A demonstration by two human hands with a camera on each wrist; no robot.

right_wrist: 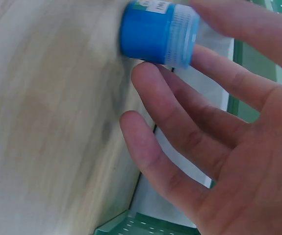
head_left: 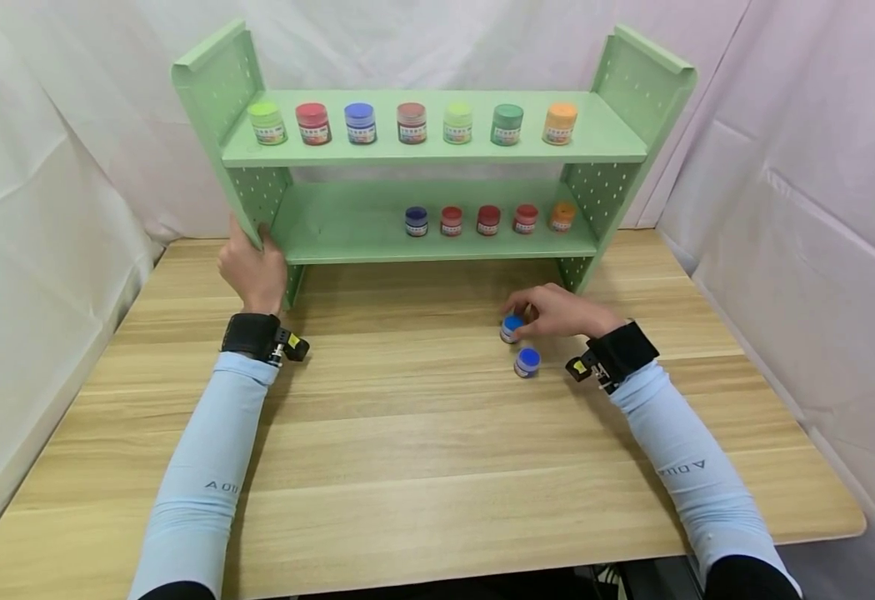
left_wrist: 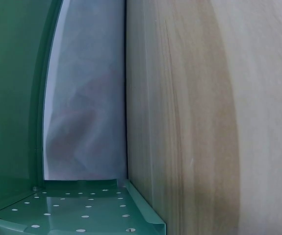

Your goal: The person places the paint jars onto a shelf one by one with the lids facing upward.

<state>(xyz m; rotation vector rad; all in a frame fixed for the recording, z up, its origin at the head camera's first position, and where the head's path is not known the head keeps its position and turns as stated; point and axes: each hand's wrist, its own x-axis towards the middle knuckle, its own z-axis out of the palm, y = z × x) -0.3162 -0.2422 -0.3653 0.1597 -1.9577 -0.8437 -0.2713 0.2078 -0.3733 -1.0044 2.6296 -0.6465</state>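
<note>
A light green two-tier shelf (head_left: pixel 437 152) stands on the wooden table. My left hand (head_left: pixel 256 268) grips the edge of its left side panel; in the left wrist view only the perforated panel (left_wrist: pixel 82 210) and the table show, not the hand. In front of the shelf, on the right, my right hand (head_left: pixel 557 312) pinches a small blue paint jar (head_left: pixel 511 328) by its lid between thumb and index finger. The other fingers stay apart from that jar (right_wrist: pixel 148 33) in the right wrist view. A second blue jar (head_left: pixel 527 362) stands on the table just nearer to me.
Along the upper tier stand several larger jars, from a yellow-green one (head_left: pixel 267 123) to an orange one (head_left: pixel 560 124). Smaller jars line the right part of the lower tier, among them a dark blue one (head_left: pixel 417 222). White curtains (head_left: pixel 805 167) hang behind and beside the table (head_left: pixel 407 450).
</note>
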